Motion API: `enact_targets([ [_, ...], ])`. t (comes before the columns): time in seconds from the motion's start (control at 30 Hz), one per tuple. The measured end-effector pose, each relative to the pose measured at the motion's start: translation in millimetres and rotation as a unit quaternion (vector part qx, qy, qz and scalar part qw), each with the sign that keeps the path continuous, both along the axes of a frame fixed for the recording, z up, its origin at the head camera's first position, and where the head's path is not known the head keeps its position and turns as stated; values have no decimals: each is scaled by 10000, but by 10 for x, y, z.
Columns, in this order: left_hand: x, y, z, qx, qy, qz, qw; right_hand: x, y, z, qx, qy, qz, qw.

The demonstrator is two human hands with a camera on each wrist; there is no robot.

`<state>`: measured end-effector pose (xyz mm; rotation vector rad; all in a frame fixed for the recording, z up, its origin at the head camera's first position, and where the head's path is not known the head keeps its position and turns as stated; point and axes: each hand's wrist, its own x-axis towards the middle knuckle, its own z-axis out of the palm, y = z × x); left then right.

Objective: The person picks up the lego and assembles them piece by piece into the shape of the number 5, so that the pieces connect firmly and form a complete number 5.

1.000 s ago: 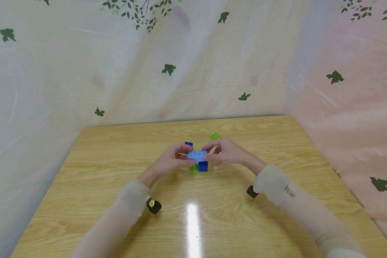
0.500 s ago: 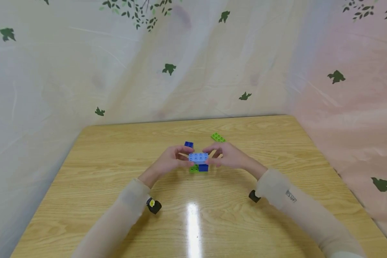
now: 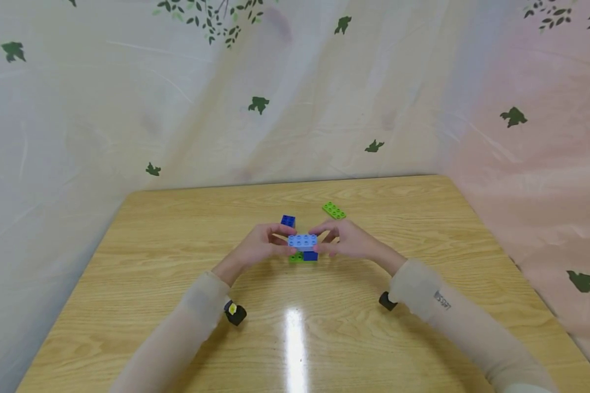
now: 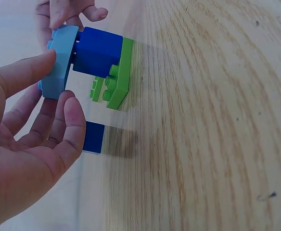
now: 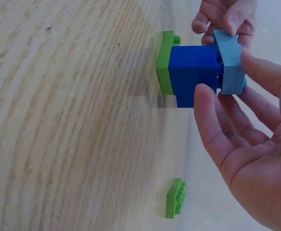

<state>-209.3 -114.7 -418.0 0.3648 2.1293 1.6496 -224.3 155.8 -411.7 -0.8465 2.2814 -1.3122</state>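
Note:
Between my two hands, a light blue curved brick (image 3: 302, 242) is pinched at its ends. My left hand (image 3: 259, 242) has thumb and fingers at its left end, and my right hand (image 3: 353, 240) grips the right end. Directly under it a dark blue brick (image 4: 98, 50) stands on a green studded plate (image 4: 122, 79) that lies on the table. In the right wrist view the dark blue brick's studs (image 5: 219, 70) show in a narrow gap below the light blue brick, so it does not sit flush. Studs on the plate's left half are uncovered.
A second dark blue brick (image 3: 288, 220) stands behind my left fingers. Farther back and to the right lies a loose green plate (image 3: 334, 210). All of it rests on a wooden table (image 3: 177, 262), with a leaf-patterned cloth (image 3: 314, 109) hanging behind.
The light blue brick has levelled out and come slightly nearer, now hiding more of the dark blue brick below. My right hand has shifted slightly down in the head view, uncovering the loose green plate.

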Motion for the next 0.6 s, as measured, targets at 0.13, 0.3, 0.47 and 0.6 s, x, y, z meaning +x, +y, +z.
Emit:
enact_targets([
  [0.13,-4,0,-8,-31,36,27,10000,3,-1,-20,-66,-95,-20,9999],
  [0.3,-1,3,-5,-43,46,38,10000,0,1,-47,-169,-138,-34,9998],
  [0.47,3,11,4,-33,61,28,10000,0,4,-60,-209,-128,-96,9997],
  [0.6,-2,15,-1,-30,52,29,10000,0,3,-78,-271,-209,-180,9993],
])
